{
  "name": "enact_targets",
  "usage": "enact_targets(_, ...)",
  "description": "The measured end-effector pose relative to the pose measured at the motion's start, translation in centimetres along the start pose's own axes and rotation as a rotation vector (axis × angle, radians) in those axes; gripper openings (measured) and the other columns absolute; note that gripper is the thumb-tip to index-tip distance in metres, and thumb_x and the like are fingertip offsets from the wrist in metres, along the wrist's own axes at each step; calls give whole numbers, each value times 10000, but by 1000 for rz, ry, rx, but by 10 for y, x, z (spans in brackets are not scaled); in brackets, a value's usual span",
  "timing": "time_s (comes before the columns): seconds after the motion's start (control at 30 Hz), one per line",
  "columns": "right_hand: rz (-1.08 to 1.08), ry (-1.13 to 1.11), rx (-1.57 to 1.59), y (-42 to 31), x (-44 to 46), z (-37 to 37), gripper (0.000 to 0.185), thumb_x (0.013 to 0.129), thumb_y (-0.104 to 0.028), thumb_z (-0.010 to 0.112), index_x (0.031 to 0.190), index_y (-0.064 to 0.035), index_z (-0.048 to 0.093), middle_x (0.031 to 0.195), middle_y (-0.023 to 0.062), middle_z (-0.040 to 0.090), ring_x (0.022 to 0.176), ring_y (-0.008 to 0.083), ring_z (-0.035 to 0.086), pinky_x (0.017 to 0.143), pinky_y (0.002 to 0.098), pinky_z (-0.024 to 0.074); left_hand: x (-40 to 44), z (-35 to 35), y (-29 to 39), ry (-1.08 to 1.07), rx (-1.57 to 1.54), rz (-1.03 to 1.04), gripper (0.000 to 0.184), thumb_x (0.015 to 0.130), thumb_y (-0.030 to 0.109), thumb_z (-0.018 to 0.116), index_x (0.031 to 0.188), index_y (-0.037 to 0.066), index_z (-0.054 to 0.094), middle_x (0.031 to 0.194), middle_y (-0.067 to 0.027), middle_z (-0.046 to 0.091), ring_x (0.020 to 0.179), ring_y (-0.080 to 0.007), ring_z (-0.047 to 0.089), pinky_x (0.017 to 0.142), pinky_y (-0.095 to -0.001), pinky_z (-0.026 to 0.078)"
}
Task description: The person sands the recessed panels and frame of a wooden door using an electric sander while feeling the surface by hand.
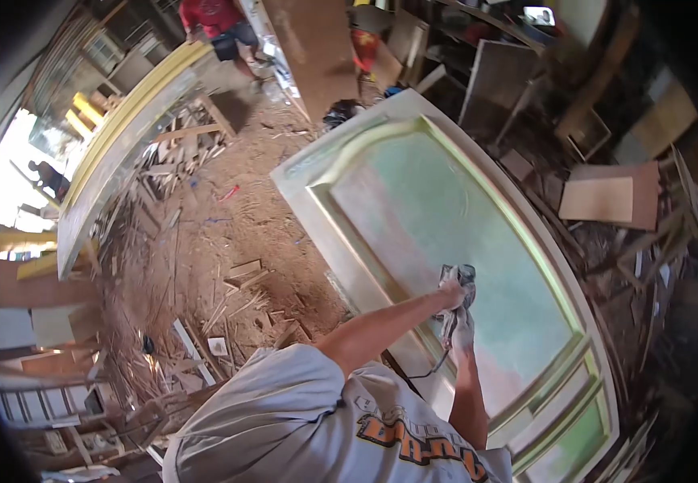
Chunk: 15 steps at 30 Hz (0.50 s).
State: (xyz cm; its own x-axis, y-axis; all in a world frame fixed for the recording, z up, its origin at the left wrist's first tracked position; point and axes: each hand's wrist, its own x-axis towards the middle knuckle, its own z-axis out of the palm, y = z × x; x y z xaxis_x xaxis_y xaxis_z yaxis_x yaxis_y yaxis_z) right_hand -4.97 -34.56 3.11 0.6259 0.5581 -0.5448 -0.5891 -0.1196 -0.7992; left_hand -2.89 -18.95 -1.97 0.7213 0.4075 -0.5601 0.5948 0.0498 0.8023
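Observation:
A dark, dust-covered power sander [466, 275] rests on the pale green and pinkish panel of a large wooden door [413, 181]. My left hand [450, 291] grips the sander near its front, fingers closed around it. Lower down, my right hand [462, 332] is closed on the rear part of the tool, its fingers partly hidden. From there a dark cord [428, 374] curves down toward my shirt. Yellowish-green moulding frames the panel, and a smaller green panel [578, 443] lies at the door's near end.
Wood scraps [244, 278] and sawdust cover the floor on the left. Another long panel with yellow edging [136, 105] stands at the upper left. A person in a red shirt [210, 16] is at the back. Boards [607, 197] and offcuts crowd the right side.

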Motion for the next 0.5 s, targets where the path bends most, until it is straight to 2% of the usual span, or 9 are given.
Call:
enact_targets(0.1,-22,-1,-39,5,-2,6,326,1223,-409,487,1178,-131,650,671,-32,552,397,111,440,360,304,320,-21,-12,21,-49,-34,-36,1158,1009,522,804,1812,66,105,1774,-335,385,1648,-495,385,1337,-536,384)
enact_targets(0.2,-33,73,-86,-3,-8,15,387,1227,-450,460,1156,-116,643,606,-31,520,356,114,416,332,308,295,-31,-11,25,50,62,-4,1031,1031,552,764,1780,65,251,1667,-311,554,1549,-455,547,1266,-505,462)
enact_targets(0.27,-101,41,-34,9,-2,14,417,1227,-469,465,1161,-100,649,599,-35,516,352,111,411,337,303,302,-27,-10,10,27,43,121,985,1037,559,752,1758,65,298,1627,-307,592,1523,-449,574,1244,-495,480)
enact_targets(0.3,-110,42,-36,15,-2,12,410,1199,-522,527,1146,-145,679,674,-45,548,416,110,459,373,316,327,-30,-12,9,10,62,90,961,1039,557,753,1739,59,325,1588,-295,623,1493,-442,596,1228,-486,492)
enact_targets(0.33,-59,24,8,19,0,10,381,1178,-503,598,1169,-133,687,663,-49,533,421,104,453,383,317,336,-32,-17,7,-10,81,60,936,1040,555,755,1720,53,353,1549,-282,654,1463,-434,618,1212,-476,503)
enact_targets(0.4,-80,160,-366,21,-4,10,352,1147,-461,686,1177,-112,725,707,-25,634,435,100,485,394,323,366,-30,-37,-8,-228,-168,193,909,1036,577,757,1699,70,397,1497,-250,684,1420,-385,648,1198,-478,515)
enact_targets(0.43,-307,166,-590,28,0,4,351,1091,-406,754,1173,-65,742,798,53,720,484,161,584,446,363,454,-27,-48,-19,-396,-356,221,892,1037,581,758,1694,85,416,1497,-233,683,1401,-362,660,1200,-478,514)
enact_targets(0.47,-537,224,-819,35,5,-3,365,1035,-351,822,1169,-18,759,890,130,806,534,223,683,497,402,541,-10,-61,-61,-427,-207,339,889,1040,587,751,1712,116,411,1566,-215,625,1408,-360,655,1225,-500,489)
enact_targets(0.5,-376,200,-902,28,2,-5,428,1010,-351,840,1287,-41,739,1043,213,803,842,369,729,743,469,580,9,-73,-102,-442,-65,463,887,1043,593,745,1731,148,407,1636,-197,567,1416,-359,649,1250,-522,464)
